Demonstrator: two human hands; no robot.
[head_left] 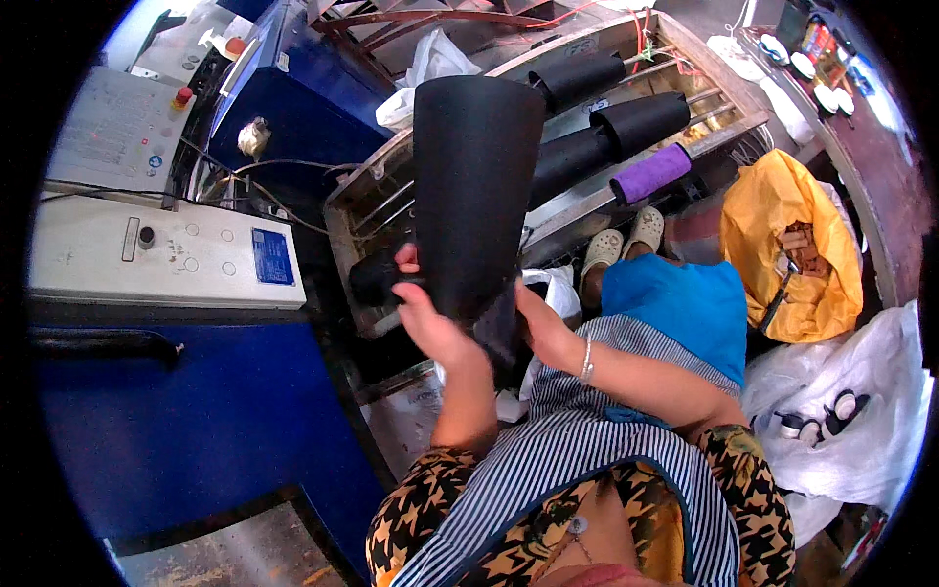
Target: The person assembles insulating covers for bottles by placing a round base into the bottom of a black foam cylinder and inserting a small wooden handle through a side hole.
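A large matte-black tapered sleeve [476, 176], wider at its far end, stands up in front of me between my two hands. Closed at its lower left side is my left hand [435, 323], thumb and fingers bent around its edge. A small dark rounded piece [377, 277] sits beside those fingertips; whether it joins the sleeve I cannot tell. My right hand [546, 325] grips the lower right edge, its fingertips partly hidden. Beyond, similar black sleeves [641, 125] lie over metal rods in a long wooden trough [738, 112].
A purple roll [650, 173] lies at the trough's near edge. On the left stands a blue machine [186, 421] with a pale control panel [166, 249]. To the right are a yellow sack [758, 225] with brown pieces and a white plastic sack [871, 382] bearing small black-and-white parts.
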